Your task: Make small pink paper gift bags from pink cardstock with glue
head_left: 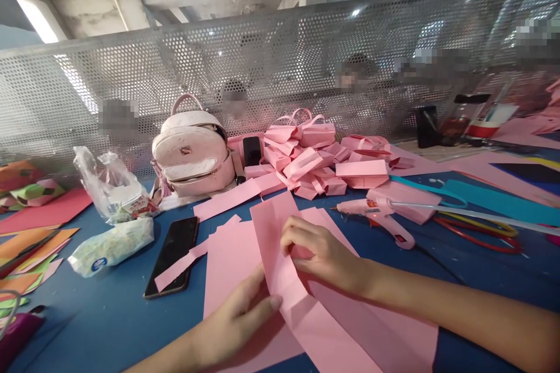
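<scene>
A long folded strip of pink paper [286, 280] with crease lines slants across the middle of the head view. My left hand [242, 315] grips its left edge, thumb on top and the other fingers behind the paper. From the right, my right hand [321, 250] pinches the strip's right edge with curled fingers. Beneath both hands lie larger pink paper sheets [394, 317]. A pink glue gun [378, 213] with a clear glue stick rests just beyond my right hand. Left of the sheets is a dark phone [172, 256] with a narrow pink paper scrap [188, 265] across it.
Folded pink paper pieces [306, 157] are heaped at the back, beside a pale pink backpack [192, 148]. A tissue pack [111, 247] and a plastic bag [111, 186] stand left. Teal strips [503, 198] and a jar [466, 119] are right. A perforated metal screen [280, 64] borders the blue table [109, 315].
</scene>
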A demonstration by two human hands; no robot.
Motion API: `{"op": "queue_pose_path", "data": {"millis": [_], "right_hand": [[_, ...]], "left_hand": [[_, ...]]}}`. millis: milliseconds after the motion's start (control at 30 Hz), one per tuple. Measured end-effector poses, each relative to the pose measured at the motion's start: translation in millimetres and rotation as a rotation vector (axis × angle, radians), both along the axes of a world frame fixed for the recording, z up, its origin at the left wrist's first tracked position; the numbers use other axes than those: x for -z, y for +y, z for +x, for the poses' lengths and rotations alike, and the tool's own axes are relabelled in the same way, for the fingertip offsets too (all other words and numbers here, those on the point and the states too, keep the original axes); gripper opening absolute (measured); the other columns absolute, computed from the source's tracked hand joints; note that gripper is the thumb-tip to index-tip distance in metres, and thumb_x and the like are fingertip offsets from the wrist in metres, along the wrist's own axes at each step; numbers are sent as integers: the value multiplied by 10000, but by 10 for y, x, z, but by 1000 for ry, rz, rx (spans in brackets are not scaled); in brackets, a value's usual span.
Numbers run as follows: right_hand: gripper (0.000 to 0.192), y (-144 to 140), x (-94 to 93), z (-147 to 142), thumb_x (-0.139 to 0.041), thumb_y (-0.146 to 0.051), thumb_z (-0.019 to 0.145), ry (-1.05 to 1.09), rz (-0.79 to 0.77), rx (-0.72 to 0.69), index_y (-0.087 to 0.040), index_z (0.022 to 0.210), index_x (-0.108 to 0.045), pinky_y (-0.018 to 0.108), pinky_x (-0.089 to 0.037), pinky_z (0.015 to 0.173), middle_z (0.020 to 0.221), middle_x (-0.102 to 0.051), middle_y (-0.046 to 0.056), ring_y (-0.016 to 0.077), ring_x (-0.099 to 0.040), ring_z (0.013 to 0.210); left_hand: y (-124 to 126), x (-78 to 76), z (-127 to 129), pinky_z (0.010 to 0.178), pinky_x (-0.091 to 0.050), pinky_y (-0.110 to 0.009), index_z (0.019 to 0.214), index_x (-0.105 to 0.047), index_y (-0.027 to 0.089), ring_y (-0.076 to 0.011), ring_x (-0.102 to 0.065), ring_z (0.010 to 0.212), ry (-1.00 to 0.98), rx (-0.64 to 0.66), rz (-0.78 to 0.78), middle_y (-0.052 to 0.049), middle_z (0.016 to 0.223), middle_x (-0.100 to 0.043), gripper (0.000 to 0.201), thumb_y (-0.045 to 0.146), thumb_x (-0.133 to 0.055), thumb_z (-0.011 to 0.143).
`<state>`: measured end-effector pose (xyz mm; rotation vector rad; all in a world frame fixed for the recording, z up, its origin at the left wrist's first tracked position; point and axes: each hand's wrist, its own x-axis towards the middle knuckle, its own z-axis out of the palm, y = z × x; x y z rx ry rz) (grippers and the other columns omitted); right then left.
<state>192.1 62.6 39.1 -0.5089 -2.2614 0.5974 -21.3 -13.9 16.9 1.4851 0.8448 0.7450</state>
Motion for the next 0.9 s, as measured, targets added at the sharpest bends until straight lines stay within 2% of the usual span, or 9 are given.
{"op": "queue_pose_path", "data": {"millis": [167,300,367,433,567,667,767,900], "right_hand": [[197,5,78,-15,-558,-18,868,-15,-9,0,-202,861,-628,244,-478,724,893,-578,16,144,-600,790],[166,61,93,9,-566,-114,947,-89,106,-6,-204,920,-702,273,-491,776,939,-666,45,169,-643,861],[165,80,84,19,-554,-138,966,-116,148,-7,-207,935,-701,289,-489,791,948,-697,50,181,-645,884],[140,83,74,17,-555,-124,955,-97,93,-2,-208,940,-666,285,-493,796,955,-687,46,179,-638,887],[118,82,65,2,-627,-124,904,-5,-39,26,-220,951,-575,268,-500,806,1007,-612,35,166,-612,904],[117,115,45,14,-624,-128,914,34,14,98,-225,958,-575,266,-486,799,993,-601,25,157,-601,880],[36,129,-5,42,-609,-222,963,34,80,125,-217,931,-624,272,-464,767,920,-649,26,161,-605,836],[352,8,-66,27,-534,-435,1003,-115,26,62,-197,775,-656,271,-377,616,710,-652,3,139,-551,633]], "left_hand": [[-5,59,-13,1257,-211,-439,1518,-449,270,-304,-284,1508,34,-71,-1,-36,1600,-406,534,446,-508,1017],[1,79,-8,1261,-201,-443,1513,-461,270,-316,-264,1515,29,-106,7,-31,1575,-445,550,480,-508,1006],[17,83,4,1265,-184,-437,1512,-464,271,-310,-260,1516,6,-121,12,-28,1579,-441,555,485,-516,1002],[44,81,26,1258,-198,-434,1499,-481,274,-305,-306,1496,-53,-129,3,-32,1572,-450,534,463,-532,1002],[109,61,85,1153,-373,-436,1443,-543,266,-310,-528,1326,-271,-152,-104,-81,1452,-581,472,436,-551,1003],[144,51,98,1002,-487,-381,1330,-637,223,-286,-652,1114,-323,-223,-131,-103,1239,-705,423,458,-584,983],[159,59,81,887,-519,-330,1259,-676,207,-251,-683,970,-322,-281,-127,-90,1103,-739,388,454,-613,967],[168,73,66,934,-503,-343,1327,-637,214,-268,-656,1063,-352,-315,-119,-101,1186,-716,410,437,-579,989]]}}
